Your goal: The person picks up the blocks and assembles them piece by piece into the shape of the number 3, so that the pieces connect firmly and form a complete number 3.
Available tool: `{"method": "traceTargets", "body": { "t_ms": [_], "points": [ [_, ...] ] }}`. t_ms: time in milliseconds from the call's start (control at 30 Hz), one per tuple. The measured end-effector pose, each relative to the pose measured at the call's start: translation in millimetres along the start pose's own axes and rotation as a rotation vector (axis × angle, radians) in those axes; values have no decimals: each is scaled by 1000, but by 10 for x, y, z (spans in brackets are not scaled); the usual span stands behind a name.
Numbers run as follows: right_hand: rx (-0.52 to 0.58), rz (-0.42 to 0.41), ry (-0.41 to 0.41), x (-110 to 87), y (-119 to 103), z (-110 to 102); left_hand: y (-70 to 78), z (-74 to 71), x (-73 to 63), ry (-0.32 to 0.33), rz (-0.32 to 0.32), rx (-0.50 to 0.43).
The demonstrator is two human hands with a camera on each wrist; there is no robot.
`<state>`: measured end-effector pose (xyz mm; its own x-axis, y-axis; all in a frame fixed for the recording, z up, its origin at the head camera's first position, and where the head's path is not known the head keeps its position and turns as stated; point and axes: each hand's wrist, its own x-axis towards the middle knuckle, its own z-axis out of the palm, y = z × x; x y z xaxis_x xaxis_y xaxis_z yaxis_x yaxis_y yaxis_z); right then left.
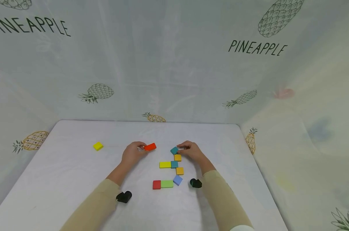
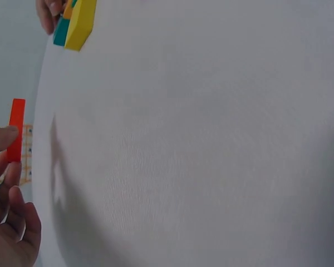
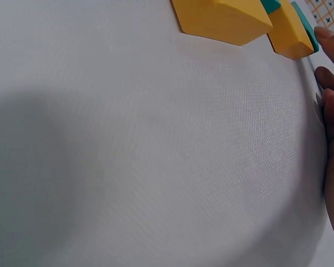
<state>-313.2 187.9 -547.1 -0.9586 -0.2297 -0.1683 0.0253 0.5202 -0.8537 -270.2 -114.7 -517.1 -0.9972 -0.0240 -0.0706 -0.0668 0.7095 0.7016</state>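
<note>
My left hand (image 1: 133,153) pinches an orange-red rectangular block (image 1: 150,147) between thumb and fingers. The left wrist view shows this block (image 2: 16,119) held above the white surface, its shadow below. At the far end of a row of blocks, my right hand (image 1: 192,152) pinches a teal block (image 1: 174,150), which sits turned at an angle. Right beneath it in the head view lies an orange-yellow block (image 1: 177,158). Then come a second teal block (image 1: 174,164) beside a long yellow block (image 1: 165,165), another orange-yellow block (image 1: 179,171) and a tilted blue block (image 1: 178,180).
Nearer me, a green block (image 1: 167,183) lies against a red square block (image 1: 156,184), left of the blue one. A lone yellow block (image 1: 98,146) lies at the far left of the white table (image 1: 61,179). A pineapple-print cloth (image 1: 162,64) hangs behind the table.
</note>
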Motion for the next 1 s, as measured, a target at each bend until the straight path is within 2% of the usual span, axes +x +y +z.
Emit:
{"method": "traceTargets", "body": {
  "t_ms": [267,667,1000],
  "points": [
    [-7,18,-3,5,-4,-45,167,184,80,-23,49,0],
    [-14,36,-17,19,-14,-38,330,345,123,-67,26,9],
    [-7,85,-47,12,-49,-66,358,411,185,-75,18,11]
  ]
}}
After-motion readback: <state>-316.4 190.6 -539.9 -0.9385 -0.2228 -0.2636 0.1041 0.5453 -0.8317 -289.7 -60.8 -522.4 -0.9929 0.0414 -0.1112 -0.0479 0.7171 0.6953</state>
